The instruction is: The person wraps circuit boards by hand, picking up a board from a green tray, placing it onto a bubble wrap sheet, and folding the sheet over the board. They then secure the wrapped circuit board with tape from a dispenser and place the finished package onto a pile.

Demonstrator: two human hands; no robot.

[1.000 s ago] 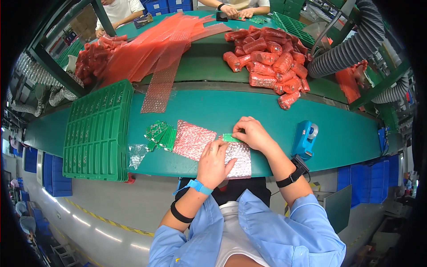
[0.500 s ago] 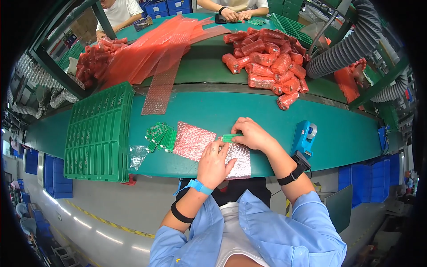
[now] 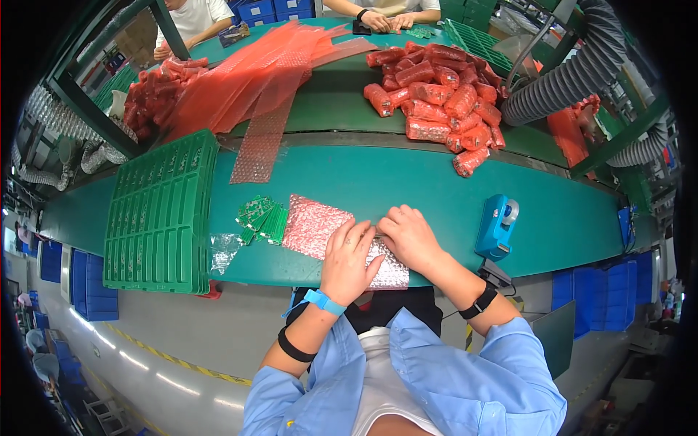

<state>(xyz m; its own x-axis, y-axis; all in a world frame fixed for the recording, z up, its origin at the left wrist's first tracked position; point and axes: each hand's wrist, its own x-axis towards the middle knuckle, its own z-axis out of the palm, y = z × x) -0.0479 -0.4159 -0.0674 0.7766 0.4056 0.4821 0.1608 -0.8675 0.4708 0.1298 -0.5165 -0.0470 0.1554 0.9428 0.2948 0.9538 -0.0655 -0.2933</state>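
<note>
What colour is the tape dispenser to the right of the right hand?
The tape dispenser is blue; it shows best in the head view.

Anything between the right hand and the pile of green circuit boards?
Yes: the left hand and part of the pink bubble wrap lie between the right hand and the green circuit boards.

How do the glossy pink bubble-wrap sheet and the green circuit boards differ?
The bubble-wrap sheet is pink and broad; the circuit boards are green and narrow.
The sheet lies spread; the boards overlap in a pile.
The left hand covers part of the sheet, none of the boards.
Both lie on the green bench.
</note>
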